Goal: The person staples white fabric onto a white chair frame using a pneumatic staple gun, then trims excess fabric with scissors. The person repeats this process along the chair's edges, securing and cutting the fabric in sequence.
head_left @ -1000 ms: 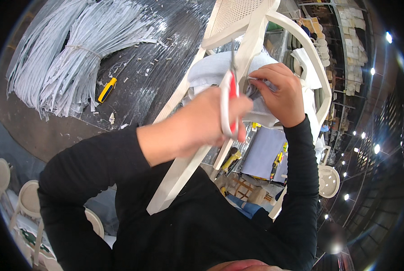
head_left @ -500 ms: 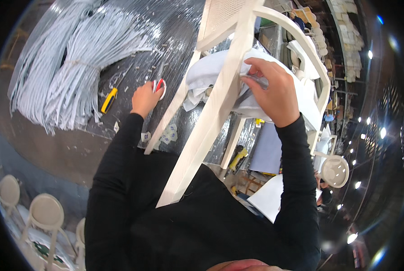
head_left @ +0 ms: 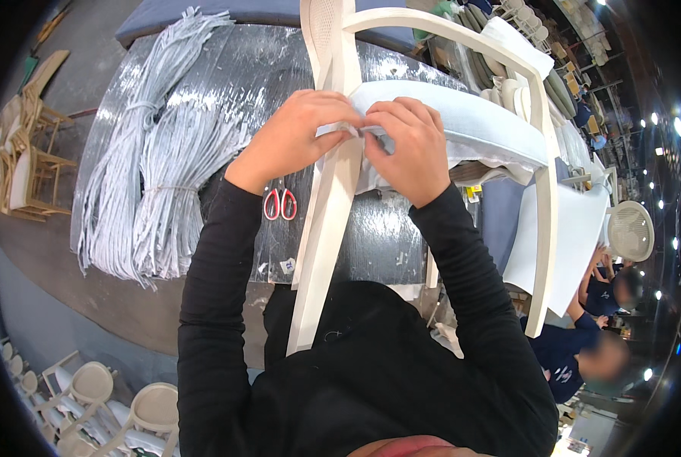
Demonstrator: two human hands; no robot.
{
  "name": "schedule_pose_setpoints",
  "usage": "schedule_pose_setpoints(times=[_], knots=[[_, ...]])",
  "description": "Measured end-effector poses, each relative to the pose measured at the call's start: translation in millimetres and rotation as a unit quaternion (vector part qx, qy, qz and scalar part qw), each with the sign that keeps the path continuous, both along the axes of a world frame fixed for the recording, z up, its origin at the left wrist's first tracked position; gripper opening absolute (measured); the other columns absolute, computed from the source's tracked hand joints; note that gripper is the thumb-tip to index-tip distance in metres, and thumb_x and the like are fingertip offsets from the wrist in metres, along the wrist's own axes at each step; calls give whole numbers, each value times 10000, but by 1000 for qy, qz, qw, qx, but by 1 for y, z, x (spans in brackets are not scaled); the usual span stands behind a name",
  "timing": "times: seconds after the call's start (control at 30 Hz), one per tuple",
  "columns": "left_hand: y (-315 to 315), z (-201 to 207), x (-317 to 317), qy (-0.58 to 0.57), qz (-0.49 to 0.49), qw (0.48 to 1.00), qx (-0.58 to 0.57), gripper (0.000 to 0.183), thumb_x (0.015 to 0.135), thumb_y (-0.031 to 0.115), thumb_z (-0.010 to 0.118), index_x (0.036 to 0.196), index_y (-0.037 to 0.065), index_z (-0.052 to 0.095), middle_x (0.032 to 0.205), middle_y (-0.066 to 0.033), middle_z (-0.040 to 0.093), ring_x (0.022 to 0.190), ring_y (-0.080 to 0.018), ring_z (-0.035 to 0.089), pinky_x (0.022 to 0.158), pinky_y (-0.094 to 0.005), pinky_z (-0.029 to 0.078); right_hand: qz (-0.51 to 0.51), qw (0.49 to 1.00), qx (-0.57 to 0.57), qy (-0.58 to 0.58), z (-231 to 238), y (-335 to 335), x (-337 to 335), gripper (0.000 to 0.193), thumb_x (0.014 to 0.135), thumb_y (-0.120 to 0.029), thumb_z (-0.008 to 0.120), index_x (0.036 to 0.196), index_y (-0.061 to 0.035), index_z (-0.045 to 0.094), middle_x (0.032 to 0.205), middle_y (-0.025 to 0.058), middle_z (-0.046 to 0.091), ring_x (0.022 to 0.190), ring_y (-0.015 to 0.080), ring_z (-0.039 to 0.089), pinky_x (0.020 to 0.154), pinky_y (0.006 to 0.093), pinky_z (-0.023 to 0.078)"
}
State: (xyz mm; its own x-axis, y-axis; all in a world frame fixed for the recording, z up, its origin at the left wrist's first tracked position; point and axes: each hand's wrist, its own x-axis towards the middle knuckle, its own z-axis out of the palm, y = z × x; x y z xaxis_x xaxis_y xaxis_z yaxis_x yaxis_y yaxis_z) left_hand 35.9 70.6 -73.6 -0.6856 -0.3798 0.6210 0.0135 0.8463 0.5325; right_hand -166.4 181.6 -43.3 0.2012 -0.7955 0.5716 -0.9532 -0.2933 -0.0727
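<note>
White fabric (head_left: 339,129) is pinched in the narrowed fingers of the left hand (head_left: 302,137) and, just beside it, of the right hand (head_left: 411,148), at the corner of the padded seat (head_left: 462,122), over a pale chair leg (head_left: 336,179). The edge is best drawn taut and even between the two pinches, with the fingertips close together, so that no crease is trapped against the wood. The exact fold is covered by the fingertips; whether the piece is joined to the seat's cover cannot be told. Much of the seat's underside is hidden. On the wrapped desk (head_left: 386,244), red-handled scissors (head_left: 282,206) are laid near the left hand, their blades hard to make out. Beyond them, tied strips (head_left: 176,152) are spread. Farther off, round-backed chairs (head_left: 89,381) are cut off by the dark rim of the view.
</note>
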Motion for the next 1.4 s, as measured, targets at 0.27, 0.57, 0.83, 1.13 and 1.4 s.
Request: schedule_pose_setpoints(times=[0.27, 0.57, 0.83, 1.13, 1.4], knots=[[10, 4, -4, -17, 56, 973, 225, 142, 955, 119, 781, 1060, 23, 787, 947, -66, 798, 857, -145, 702, 814, -301, 542, 39, 999, 25, -19, 13, 4, -3, 178, 823, -186, 781, 993, -135, 798, 1059, -22, 776, 1098, 222, 672, 998, 424, 454], [28, -1, -8, 31, 121, 958, 258, 133, 956, 124, 783, 1044, 26, 794, 915, -33, 796, 761, -111, 632, 746, -283, 514, 44, 997, 61, -14, 16, -13, -10, 75, 833, -210, 778, 892, -166, 790, 954, -61, 767, 927, 204, 665, 817, 409, 428], [28, -3, -10, 49, 127, 966, 222, 142, 942, 111, 785, 1038, 6, 789, 926, -66, 806, 819, -144, 717, 766, -293, 538, 55, 998, 35, 2, 13, -15, -10, 67, 839, -227, 772, 891, -184, 771, 931, -78, 739, 896, 186, 651, 812, 393, 423], [7, -27, -13, 105, 146, 958, 222, 144, 919, 152, 817, 1021, 52, 798, 1215, -113, 759, 1143, -264, 684, 1019, -397, 504, 67, 997, 32, -8, 9, -19, -9, 82, 851, -217, 758, 911, -161, 750, 910, -49, 710, 917, 185, 645, 827, 386, 420], [-10, -47, -17, 60, 111, 960, 248, 233, 890, 203, 849, 1091, 105, 782, 1491, -127, 615, 1418, -314, 543, 1206, -459, 368, 64, 998, 19, -11, 8, -20, -12, 70, 850, -202, 756, 904, -161, 737, 892, -44, 698, 894, 185, 637, 812, 383, 416]])
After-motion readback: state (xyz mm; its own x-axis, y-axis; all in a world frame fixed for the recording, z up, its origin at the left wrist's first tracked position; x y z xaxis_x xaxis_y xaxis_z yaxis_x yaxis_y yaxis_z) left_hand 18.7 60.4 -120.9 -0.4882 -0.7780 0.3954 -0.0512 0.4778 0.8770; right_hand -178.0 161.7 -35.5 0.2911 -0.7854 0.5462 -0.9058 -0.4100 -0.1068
